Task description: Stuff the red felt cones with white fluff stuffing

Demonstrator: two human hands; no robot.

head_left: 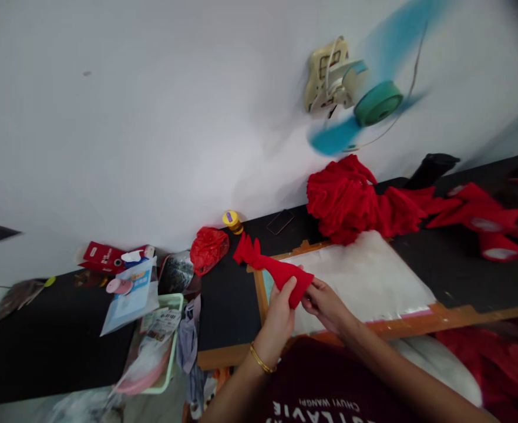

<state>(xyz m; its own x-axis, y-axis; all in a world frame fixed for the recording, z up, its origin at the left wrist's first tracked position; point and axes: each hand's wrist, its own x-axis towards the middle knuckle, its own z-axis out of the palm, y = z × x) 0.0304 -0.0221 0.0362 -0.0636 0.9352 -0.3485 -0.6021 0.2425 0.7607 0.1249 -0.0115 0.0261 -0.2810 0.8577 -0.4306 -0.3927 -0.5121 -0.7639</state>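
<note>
A red cloth piece (283, 273), broad at the near end and narrowing to a bunch of pointed tips, is held over the black table. My left hand (281, 305) is closed around its near part, thumb on top. At the near right corner, the fingers of my right hand (323, 299) pinch the cloth's edge. Beneath the hands lies a white sheet (356, 276) on a board with brown tape edging (259, 294). Behind it rises a large heap of red cloth pieces (342, 197).
A wall fan (377, 103) spins above the table. Along the back are a yellow tub (232, 222), a phone (280, 221) and a red plastic bag (209, 249). More red pieces (488, 217) lie at right. A pale green basket (171, 352) stands at left.
</note>
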